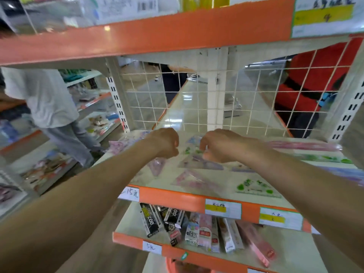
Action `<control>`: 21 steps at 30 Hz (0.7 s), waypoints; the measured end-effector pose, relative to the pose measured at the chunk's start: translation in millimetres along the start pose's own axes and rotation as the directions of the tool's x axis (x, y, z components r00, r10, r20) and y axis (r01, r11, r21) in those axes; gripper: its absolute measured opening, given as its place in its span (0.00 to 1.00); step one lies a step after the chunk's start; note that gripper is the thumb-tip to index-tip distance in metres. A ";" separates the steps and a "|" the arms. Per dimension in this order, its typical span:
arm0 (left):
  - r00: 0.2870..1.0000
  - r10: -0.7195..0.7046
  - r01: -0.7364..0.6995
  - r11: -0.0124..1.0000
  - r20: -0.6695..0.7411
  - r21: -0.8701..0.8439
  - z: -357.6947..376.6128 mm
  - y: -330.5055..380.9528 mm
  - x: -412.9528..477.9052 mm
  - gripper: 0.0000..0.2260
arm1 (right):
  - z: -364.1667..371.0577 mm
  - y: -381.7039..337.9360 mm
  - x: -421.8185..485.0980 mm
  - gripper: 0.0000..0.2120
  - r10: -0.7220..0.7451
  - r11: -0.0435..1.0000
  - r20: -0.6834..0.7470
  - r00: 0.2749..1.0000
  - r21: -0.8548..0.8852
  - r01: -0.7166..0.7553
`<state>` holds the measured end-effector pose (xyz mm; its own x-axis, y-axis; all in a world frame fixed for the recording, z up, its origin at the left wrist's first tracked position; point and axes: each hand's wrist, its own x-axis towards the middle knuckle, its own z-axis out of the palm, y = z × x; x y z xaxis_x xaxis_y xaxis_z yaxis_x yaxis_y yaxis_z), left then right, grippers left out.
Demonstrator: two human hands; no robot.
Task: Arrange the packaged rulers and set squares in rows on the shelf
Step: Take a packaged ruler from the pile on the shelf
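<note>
Lower shelf, nearest: boxed stationery packs stood in a loose row, some tilted.

Above it, main shelf w/ orange front edge and price tags.

Front of main shelf: green-print set square lay flat at R. Pink set square lay just L of it, the two apart. Purple set square lay further back, below R hand.

Mid shelf: left hand and right hand were near each other, fingers curled on both. A clear packet w/ green spots sat between them. Pink packet corner showed under L hand. Too blurred; couldn't tell if either hand gripped anything.

R side of shelf: pink ruler pack lay lengthwise, green ruler pack just in front of it.

Back: white wire grid closed off the shelf. Beyond it a person in red. Far L, a person in a white top stood by another rack.
</note>
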<state>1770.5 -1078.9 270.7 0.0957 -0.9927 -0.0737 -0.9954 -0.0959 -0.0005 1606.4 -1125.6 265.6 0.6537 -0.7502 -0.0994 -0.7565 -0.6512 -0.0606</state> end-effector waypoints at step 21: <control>0.956 -0.264 0.279 0.953 0.126 -0.120 29.6 -153.6 -8.8 0.18 | 47.4 -102.2 115.4 0.17 -0.104 0.993 0.065 0.992 0.070 0.099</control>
<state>1922.4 -1053.3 241.9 0.3532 -0.9148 -0.1961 -0.9210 -0.3768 0.0987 1758.2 -1140.3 213.2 0.7263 -0.6693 -0.1568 -0.6872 -0.7130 -0.1397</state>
